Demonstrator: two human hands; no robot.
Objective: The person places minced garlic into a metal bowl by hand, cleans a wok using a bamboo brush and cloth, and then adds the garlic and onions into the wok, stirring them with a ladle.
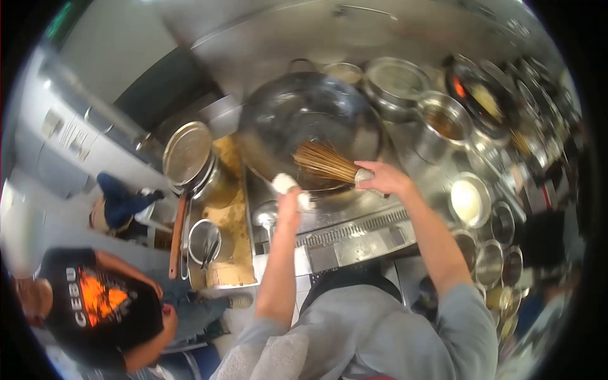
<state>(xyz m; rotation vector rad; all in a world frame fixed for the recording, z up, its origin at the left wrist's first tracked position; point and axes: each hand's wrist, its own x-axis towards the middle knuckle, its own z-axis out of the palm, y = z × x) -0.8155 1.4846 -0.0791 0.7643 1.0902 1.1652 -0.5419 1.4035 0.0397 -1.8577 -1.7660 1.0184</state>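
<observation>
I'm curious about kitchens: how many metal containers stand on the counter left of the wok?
2, left of the wok: a larger pot under a round wooden-handled utensil and, lower in the picture, a smaller container. More may be hidden.

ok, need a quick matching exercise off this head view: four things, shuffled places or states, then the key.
Things
1. brown brush
2. white cloth
3. wok
4. long wooden handle

Places or states
A. in the left hand
B. at the picture's left, clear of both hands
C. gripped in the right hand
D. dark and round, beneath the brush

Pairs: 1-C, 2-A, 3-D, 4-B
</observation>
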